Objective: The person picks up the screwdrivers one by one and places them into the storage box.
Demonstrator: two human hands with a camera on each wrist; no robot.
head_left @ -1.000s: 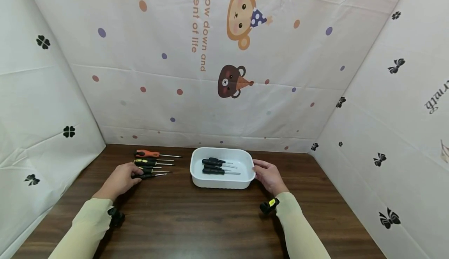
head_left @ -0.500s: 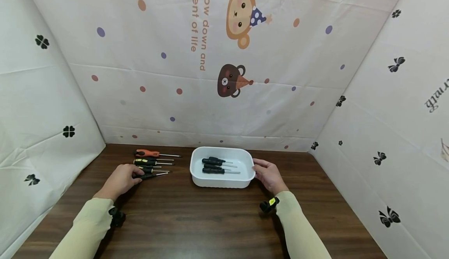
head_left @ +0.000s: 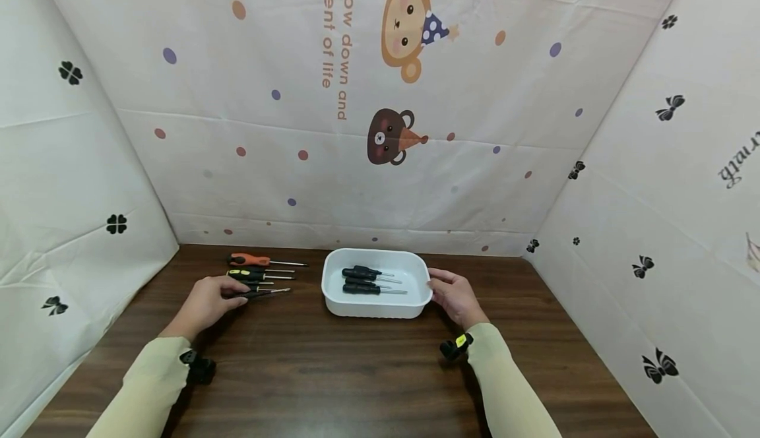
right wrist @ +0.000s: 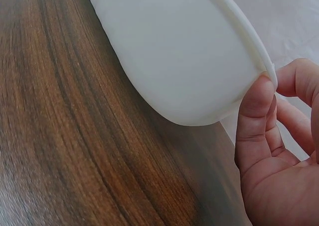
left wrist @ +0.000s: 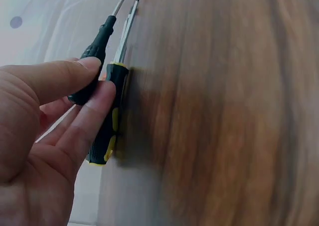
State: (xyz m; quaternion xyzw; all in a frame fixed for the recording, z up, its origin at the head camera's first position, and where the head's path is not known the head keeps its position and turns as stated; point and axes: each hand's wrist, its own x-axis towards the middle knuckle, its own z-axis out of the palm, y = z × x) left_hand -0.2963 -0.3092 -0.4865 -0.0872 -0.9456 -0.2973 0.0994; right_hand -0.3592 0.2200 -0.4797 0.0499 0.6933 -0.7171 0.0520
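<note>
Screwdrivers [head_left: 361,289] lie in two groups before us: we count four, all with black handles, inside the single white tray [head_left: 373,310], and the others at the left of the bench [head_left: 332,372]. In that left group we make out one orange-handled screwdriver [head_left: 249,260], farthest back, and in front of it several dark ones, some with yellow marks; they overlap behind the fingers, so we cannot give their exact number.

Of the two hands, the left hand [head_left: 208,303] pinches one black-handled screwdriver [left wrist: 103,35] by its handle, between thumb and fingers, the tip pointing away from the palm. Just behind it, in the left wrist view, lies a black-and-yellow screwdriver [left wrist: 117,75]. The right hand [head_left: 456,299] pinches the tray's right rim, thumb on the inner side.

The tray stands between the hands, touching the right and well apart from the left. Its four screwdrivers lie with their shafts towards the right hand; the left group lies right by the left hand, shafts towards the tray.
</note>
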